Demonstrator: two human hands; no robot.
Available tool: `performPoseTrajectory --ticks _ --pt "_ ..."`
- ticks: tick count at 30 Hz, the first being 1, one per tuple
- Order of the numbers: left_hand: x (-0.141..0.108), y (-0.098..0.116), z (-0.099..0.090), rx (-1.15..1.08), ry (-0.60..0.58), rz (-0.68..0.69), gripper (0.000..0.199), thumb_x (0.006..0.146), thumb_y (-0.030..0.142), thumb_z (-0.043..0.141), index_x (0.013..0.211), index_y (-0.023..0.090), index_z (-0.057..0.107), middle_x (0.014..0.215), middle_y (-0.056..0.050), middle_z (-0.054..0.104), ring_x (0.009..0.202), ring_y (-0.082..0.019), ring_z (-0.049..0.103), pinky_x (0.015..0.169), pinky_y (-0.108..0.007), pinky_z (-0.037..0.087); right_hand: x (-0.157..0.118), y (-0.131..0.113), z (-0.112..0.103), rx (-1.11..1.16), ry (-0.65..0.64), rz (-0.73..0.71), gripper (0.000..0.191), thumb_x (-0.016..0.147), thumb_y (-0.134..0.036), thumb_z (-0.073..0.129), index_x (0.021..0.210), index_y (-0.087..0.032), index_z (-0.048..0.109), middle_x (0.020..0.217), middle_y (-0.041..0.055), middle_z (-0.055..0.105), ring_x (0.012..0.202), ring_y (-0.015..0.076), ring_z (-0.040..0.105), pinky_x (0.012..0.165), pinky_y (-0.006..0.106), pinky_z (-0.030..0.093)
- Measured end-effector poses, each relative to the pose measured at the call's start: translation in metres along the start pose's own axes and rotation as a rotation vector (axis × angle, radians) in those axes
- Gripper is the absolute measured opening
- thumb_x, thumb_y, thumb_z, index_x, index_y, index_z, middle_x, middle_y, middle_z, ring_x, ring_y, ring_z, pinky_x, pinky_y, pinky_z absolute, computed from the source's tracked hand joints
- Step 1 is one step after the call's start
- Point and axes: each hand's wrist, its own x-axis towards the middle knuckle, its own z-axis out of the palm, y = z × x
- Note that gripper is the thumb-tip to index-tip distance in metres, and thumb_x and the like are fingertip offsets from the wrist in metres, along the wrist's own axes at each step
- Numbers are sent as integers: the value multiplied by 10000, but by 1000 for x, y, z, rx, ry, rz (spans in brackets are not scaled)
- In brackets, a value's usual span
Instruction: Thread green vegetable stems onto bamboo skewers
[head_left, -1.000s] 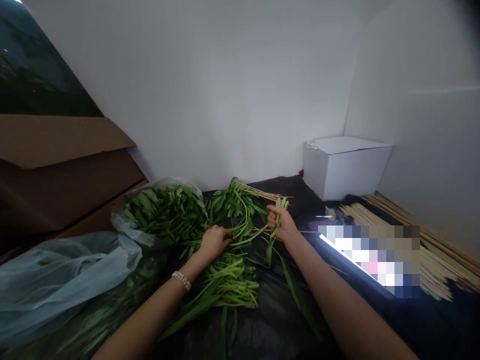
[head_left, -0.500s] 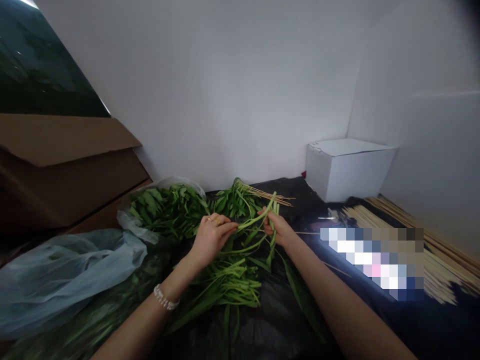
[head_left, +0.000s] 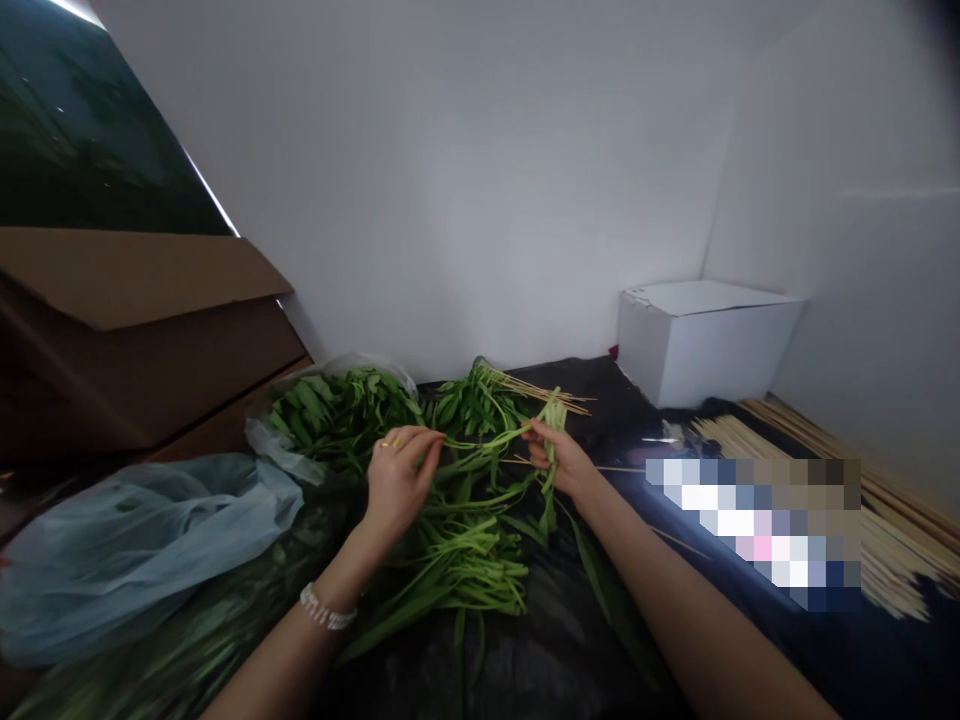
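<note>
Green stems [head_left: 553,412] are bunched in my right hand [head_left: 553,455], whose fingers are wrapped round them, with a thin wooden skewer [head_left: 619,469] at that hand. My left hand [head_left: 401,465], with rings and a white bracelet, pinches the end of a green stalk [head_left: 480,443] that stretches across to my right hand. Below my hands lies a pile of cut green stems [head_left: 480,570] on black plastic. Just beyond them is a leafy bundle [head_left: 476,400] with several skewers [head_left: 551,389] pointing right.
A clear bag of leaves [head_left: 341,415] and a pale plastic bag [head_left: 165,550] lie at the left, by a cardboard box [head_left: 150,360]. On the right are a white box [head_left: 705,345], many wooden sticks [head_left: 892,560] and a pixelated bright object [head_left: 757,530].
My left hand has moved left, away from my right hand, drawing the stalk out between them. My right hand stays round the bunch. The view has shifted slightly.
</note>
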Motion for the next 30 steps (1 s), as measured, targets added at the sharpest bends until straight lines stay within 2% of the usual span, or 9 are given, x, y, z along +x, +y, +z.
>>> performPoseTrajectory --ticks 6,9,11,14,18,20,23,27,30 --pt "-19 -57 -8 60 -5 -181 373 862 463 582 600 203 642 986 -67 684 904 -233 613 845 -384 460 4 -12 -12 53 -3 -47 222 656 -277 796 798 -165 668 681 -16 629 396 23 382 302 138 217" --pt "-26 -69 -11 72 29 -214 298 896 423 523 793 211 706 1088 -82 664 987 -253 603 894 -415 458 3 -15 -13 53 -58 -52 231 664 -275 795 837 -165 689 698 -5 635 412 25 387 308 135 221" --pt "-26 -69 -14 69 45 -222 287 895 418 524 812 216 710 1109 -80 656 1002 -256 598 905 -423 457 1 -16 -13 39 -87 -63 224 678 -272 789 858 -170 702 711 -1 638 415 22 379 313 135 223" --pt "-19 -62 -22 46 120 -242 310 892 396 538 686 205 670 1016 -71 668 942 -241 607 892 -414 463 0 -16 -12 13 -90 -76 218 684 -271 787 865 -172 714 723 1 640 420 20 377 319 138 219" --pt "-8 -47 -31 -36 276 -259 232 890 278 534 1067 192 656 1164 -93 595 960 -206 599 868 -376 482 0 -15 -11 -10 -79 -77 230 674 -281 795 861 -171 718 725 2 636 424 22 386 322 146 205" --pt "-3 -37 -33 -53 297 -226 185 873 291 578 994 196 680 1159 -87 595 990 -212 587 881 -376 474 -1 -15 -10 -22 -75 -78 236 673 -289 796 862 -170 720 730 3 636 427 21 389 325 146 204" --pt "1 -17 -32 -39 240 -110 159 873 305 606 792 207 702 1004 -57 660 980 -220 574 911 -393 444 -2 -14 -8 -41 -75 -86 242 668 -296 797 860 -168 723 731 4 634 432 22 392 328 152 204" --pt "3 9 -19 -56 96 81 206 904 248 578 1071 262 698 1059 -49 680 996 -204 566 892 -377 445 -4 -13 -5 -67 -87 -79 255 662 -304 802 859 -161 727 725 3 628 436 21 395 331 153 209" --pt "5 21 -6 -40 12 168 174 889 286 616 1034 284 712 1098 -36 701 1048 -218 570 895 -389 422 -5 -10 -2 -99 -97 -81 268 663 -327 800 860 -160 729 727 6 633 428 20 390 329 154 206"
